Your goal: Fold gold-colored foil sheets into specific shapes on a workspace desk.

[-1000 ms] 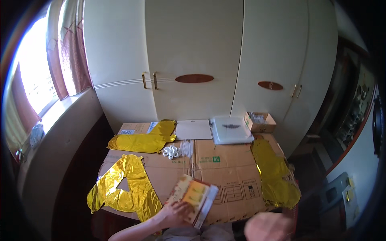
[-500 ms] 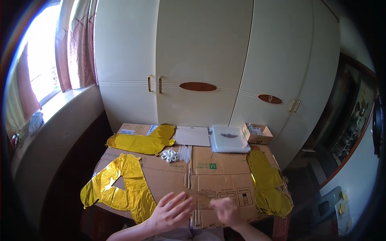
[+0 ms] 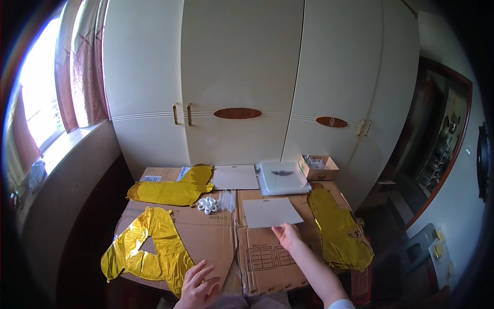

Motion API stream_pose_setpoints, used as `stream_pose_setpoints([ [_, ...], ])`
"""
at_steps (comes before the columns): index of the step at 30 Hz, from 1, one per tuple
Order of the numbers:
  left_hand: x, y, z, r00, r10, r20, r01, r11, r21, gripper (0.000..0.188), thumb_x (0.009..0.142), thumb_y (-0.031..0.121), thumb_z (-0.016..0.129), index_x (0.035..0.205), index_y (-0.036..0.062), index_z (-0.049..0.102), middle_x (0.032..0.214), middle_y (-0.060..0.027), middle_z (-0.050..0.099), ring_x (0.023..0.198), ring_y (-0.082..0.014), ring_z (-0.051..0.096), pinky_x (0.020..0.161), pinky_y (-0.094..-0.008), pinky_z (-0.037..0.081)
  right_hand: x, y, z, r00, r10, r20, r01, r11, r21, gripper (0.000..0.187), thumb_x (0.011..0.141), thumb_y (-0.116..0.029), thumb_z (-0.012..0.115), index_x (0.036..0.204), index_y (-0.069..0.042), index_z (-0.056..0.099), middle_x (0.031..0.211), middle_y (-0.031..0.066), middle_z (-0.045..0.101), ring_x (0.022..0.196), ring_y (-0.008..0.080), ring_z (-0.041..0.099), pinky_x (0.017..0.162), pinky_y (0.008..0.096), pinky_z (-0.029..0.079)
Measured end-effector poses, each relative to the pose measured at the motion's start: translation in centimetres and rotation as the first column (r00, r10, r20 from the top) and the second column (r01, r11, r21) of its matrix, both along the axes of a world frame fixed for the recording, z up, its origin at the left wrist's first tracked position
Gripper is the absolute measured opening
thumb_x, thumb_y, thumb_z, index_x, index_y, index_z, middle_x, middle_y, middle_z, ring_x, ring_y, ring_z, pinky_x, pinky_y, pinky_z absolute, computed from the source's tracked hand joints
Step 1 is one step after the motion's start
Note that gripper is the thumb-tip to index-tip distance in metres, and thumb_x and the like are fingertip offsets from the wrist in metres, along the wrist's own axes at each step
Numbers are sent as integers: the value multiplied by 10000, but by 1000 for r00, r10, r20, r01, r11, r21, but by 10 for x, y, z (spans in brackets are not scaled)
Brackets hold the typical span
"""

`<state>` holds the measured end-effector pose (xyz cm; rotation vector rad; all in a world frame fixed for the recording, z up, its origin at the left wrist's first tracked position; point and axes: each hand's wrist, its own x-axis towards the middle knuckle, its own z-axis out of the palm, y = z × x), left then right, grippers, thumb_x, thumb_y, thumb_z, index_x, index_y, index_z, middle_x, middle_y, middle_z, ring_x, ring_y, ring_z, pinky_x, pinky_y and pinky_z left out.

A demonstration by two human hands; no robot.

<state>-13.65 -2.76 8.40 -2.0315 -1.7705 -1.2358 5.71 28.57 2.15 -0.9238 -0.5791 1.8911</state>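
Left hand [image 3: 197, 288] is loosely spread; right hand [image 3: 289, 238] pinches a white card [image 3: 270, 212] above cardboard [image 3: 208, 237], facing cream wardrobes [image 3: 236, 62].

Lower left of the frame: a shiny gold A-shaped foil balloon [image 3: 167, 247]. Centre: a plain whitish rectangular card [image 3: 270, 212]. Below it, flat brown cardboard [image 3: 211, 237] with green and black printing. Upper left: a pinkish fabric curtain [image 3: 88, 67] with crossed diamond lines.

a head-worn fisheye looks down over cardboard [image 3: 208, 237] toward a wardrobe [image 3: 236, 62]
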Motion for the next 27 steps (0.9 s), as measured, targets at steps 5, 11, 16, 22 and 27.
stream_pose_setpoints([
  [5, -5, -6, -5, 996, 44, 82, -45, 999, 15, 209, 693, 73, 694, 895, 118, 722, 1177, -124, 615, 1183, -394, 532, 949, -469, 462, -17, 33, -4, 997, 47, 58, -49, 998, 36, 252, 887, 20, 427, 1119, 34, 527, 1020, 151, 634, 902, 251, 669, 716, 307, 616],
  [11, -8, -14, -10, 988, 75, 135, -77, 997, 7, 201, 697, 70, 693, 891, 115, 721, 1168, -126, 620, 1173, -397, 538, 948, -467, 465, -22, 34, -11, 992, 108, 59, -110, 993, 37, 274, 930, -70, 437, 1170, 54, 485, 1029, 189, 640, 927, 298, 669, 728, 313, 615],
  [16, -16, -24, -13, 990, 125, 62, -122, 991, -53, 218, 699, 85, 702, 916, 103, 702, 1160, -118, 624, 1154, -387, 545, 934, -464, 469, -1, 41, -10, 894, 445, 56, -421, 875, -239, 554, 994, -447, 397, 1139, 75, 511, 1110, 246, 628, 969, 355, 655, 759, 328, 597],
  [22, -52, -55, -36, 905, 421, 60, -408, 899, -158, 240, 715, 145, 703, 947, 93, 673, 1117, -122, 634, 1100, -336, 569, 940, -431, 446, -15, -74, 48, 566, 665, 487, -796, 594, 113, 446, 980, -390, 489, 1179, 5, 549, 1078, 171, 656, 896, 228, 683, 703, 301, 580],
  [27, -62, -89, -45, 690, 714, 121, -705, 700, -112, 106, 737, 69, 682, 803, 58, 601, 827, -98, 589, 847, -297, 576, 725, -423, 450, -86, -178, 56, 521, 9, 854, -718, -536, 444, 565, 835, -309, 660, 1301, -30, 503, 1340, 164, 515, 1236, 305, 496, 1047, 398, 384],
])
